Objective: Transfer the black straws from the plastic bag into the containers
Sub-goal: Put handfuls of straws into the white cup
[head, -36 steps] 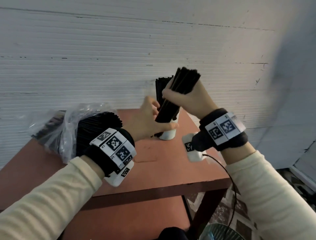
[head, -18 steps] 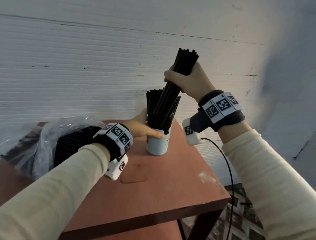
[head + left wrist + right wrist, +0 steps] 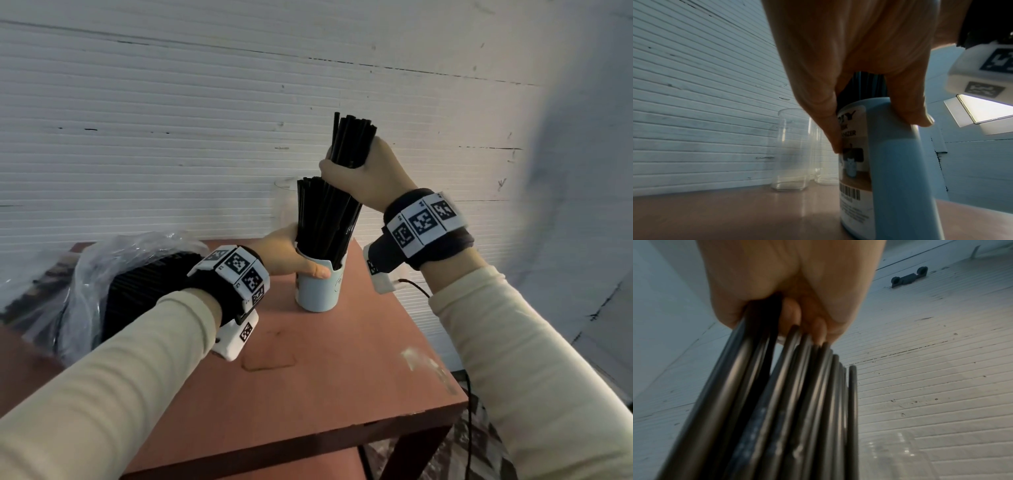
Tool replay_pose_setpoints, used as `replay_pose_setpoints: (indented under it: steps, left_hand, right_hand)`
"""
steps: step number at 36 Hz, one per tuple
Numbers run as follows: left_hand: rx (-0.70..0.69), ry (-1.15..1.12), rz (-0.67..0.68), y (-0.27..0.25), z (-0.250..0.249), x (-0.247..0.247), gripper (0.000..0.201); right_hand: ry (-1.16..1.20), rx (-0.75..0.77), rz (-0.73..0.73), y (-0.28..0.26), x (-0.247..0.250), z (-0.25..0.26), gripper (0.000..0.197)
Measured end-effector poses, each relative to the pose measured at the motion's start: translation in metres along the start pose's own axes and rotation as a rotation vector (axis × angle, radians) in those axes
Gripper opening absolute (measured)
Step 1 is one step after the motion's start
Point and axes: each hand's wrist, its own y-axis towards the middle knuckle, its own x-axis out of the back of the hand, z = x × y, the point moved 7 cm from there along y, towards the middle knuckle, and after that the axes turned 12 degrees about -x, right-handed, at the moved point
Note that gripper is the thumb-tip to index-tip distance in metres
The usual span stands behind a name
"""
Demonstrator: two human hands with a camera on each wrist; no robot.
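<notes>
The right hand (image 3: 363, 178) is gripping a thick bundle of black straws (image 3: 351, 144), fingers curled tightly round it; the straws are thin, glossy and straight, their cut ends standing above the fist, and the right wrist view is showing them fanning slightly apart below the fingers (image 3: 818, 327). The bundle is reaching down into a pale blue container (image 3: 320, 287) that is standing upright on the reddish-brown table (image 3: 342, 377), where more black straws are already leaning in it. The left hand (image 3: 284, 255) is clasping this container near its rim, thumb on one side and fingers on the other, as the left wrist view is showing beside a printed label (image 3: 854, 155). Behind it two clear glass containers (image 3: 789, 151) are standing near the white ribbed wall (image 3: 171, 120). At the table's left a crumpled clear plastic bag (image 3: 113, 274) is lying with many more black straws inside.
</notes>
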Motion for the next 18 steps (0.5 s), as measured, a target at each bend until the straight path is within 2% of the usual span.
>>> replay_pose_setpoints:
  steps: [3,7,11,14,16,18]
  left_hand:
    - [-0.010,0.013,-0.007,0.000,0.000,0.000,0.057]
    - [-0.011,0.031,-0.025,0.000,0.001,0.000,0.060]
    - [-0.024,0.034,-0.036,0.000,0.001,0.000,0.062]
    - [-0.023,0.042,-0.046,0.000,0.001,0.000,0.064]
    - [-0.019,0.051,-0.052,-0.001,0.001,0.000,0.068]
    - [-0.012,0.060,-0.051,-0.001,0.001,0.000,0.071]
  right_hand:
    - [-0.026,-0.009,0.046,-0.001,-0.010,-0.004,0.037]
    - [-0.113,-0.072,0.016,0.005,-0.009,-0.019,0.053]
    - [-0.201,-0.102,-0.029,0.004,-0.009,-0.023,0.037]
    - [-0.248,-0.099,-0.029,0.003,-0.012,-0.025,0.037]
    - [-0.258,-0.087,-0.024,0.001,-0.012,-0.027,0.044]
    - [-0.183,-0.072,-0.043,-0.004,-0.010,-0.028,0.065]
